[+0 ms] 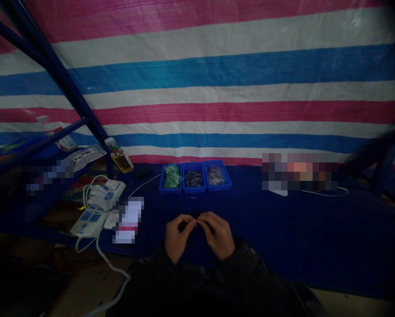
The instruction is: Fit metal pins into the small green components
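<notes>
Hands pinching something tiny, bottle label unreadable

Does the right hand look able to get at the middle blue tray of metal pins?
Probably yes: the way from the right hand to the middle blue tray looks open across the dark blue sheet.
</notes>
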